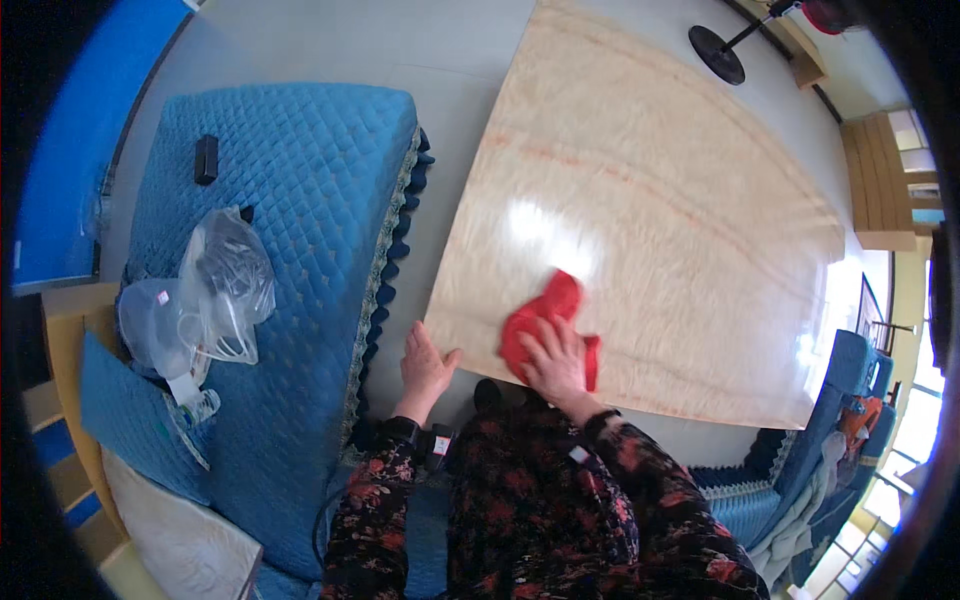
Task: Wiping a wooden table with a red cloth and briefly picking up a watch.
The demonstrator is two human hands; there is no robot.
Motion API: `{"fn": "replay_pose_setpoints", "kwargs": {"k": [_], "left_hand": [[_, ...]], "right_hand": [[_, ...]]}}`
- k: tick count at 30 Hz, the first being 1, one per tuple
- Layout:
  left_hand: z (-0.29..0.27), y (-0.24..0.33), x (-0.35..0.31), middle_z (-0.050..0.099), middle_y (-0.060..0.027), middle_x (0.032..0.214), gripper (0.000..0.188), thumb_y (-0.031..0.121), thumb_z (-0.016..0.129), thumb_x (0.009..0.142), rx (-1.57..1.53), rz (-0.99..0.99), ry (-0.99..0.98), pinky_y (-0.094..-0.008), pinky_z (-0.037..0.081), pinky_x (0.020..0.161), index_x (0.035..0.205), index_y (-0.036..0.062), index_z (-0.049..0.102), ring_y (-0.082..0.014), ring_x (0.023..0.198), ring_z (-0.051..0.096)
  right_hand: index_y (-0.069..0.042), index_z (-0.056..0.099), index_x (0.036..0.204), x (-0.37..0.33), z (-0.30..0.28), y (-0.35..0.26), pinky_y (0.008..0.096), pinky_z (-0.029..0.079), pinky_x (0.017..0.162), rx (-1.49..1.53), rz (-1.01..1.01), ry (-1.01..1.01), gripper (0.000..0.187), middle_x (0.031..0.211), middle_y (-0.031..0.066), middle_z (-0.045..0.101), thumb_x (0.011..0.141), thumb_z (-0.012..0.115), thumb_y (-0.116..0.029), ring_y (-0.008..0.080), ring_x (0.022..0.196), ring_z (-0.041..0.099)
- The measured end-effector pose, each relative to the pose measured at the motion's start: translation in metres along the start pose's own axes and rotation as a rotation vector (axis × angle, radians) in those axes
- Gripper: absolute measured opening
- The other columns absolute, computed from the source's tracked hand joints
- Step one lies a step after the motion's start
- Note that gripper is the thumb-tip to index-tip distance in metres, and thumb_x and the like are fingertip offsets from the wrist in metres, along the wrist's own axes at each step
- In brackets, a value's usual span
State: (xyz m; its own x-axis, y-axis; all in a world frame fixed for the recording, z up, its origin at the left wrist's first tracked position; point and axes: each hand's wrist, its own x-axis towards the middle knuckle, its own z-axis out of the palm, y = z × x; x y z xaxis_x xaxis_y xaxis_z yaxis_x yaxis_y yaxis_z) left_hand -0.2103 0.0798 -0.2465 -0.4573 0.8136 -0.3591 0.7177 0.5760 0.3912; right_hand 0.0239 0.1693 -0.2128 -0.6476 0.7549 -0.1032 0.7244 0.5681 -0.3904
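Observation:
A red cloth [523,325] lies bunched on the glossy cream marble-patterned table [640,240], close to its near edge. My right hand [556,360] presses down on the cloth, fingers bent over it, with some of the fabric sticking out on both sides. At the table's near left corner is my left hand [427,370], thumb apart from the fingers and nothing held in it. Its fingers rest against the corner edge.
To the left stands a blue quilted couch [310,200] bearing a small black box [206,160], a clear plastic bag [228,275] and a clear bottle [202,406]. A fan's round black base [717,54] stands beyond the table. Another blue seat [740,510] is at the lower right.

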Motion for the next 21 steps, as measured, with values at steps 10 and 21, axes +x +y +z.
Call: {"fn": "replay_pose_setpoints", "kwargs": {"k": [10,21], "left_hand": [[-0.009,0.013,0.006,0.044,-0.0284,0.128,0.096,0.039,0.074,0.074,-0.102,-0.036,-0.193,-0.0493,0.038,0.097,0.139,-0.0053,0.021,-0.0421,0.118,0.045],[-0.015,0.004,-0.009,0.042,-0.0278,0.129,0.096,0.041,0.072,0.076,-0.07,-0.047,-0.146,-0.0512,0.042,0.091,0.14,-0.0051,0.018,-0.0434,0.114,0.047]], "right_hand": [[-0.021,0.048,0.128,0.287,-0.045,0.06,0.0515,0.039,0.096,-0.213,-0.024,0.234,0.05,0.134,0.0071,0.045,0.082,0.06,-0.036,0.0308,0.128,0.037],[-0.024,0.039,0.134,0.351,-0.085,0.142,0.0638,0.029,0.1,-0.102,0.635,0.319,0.063,0.136,0.0094,0.04,0.079,0.062,-0.047,0.0396,0.131,0.028]]}}
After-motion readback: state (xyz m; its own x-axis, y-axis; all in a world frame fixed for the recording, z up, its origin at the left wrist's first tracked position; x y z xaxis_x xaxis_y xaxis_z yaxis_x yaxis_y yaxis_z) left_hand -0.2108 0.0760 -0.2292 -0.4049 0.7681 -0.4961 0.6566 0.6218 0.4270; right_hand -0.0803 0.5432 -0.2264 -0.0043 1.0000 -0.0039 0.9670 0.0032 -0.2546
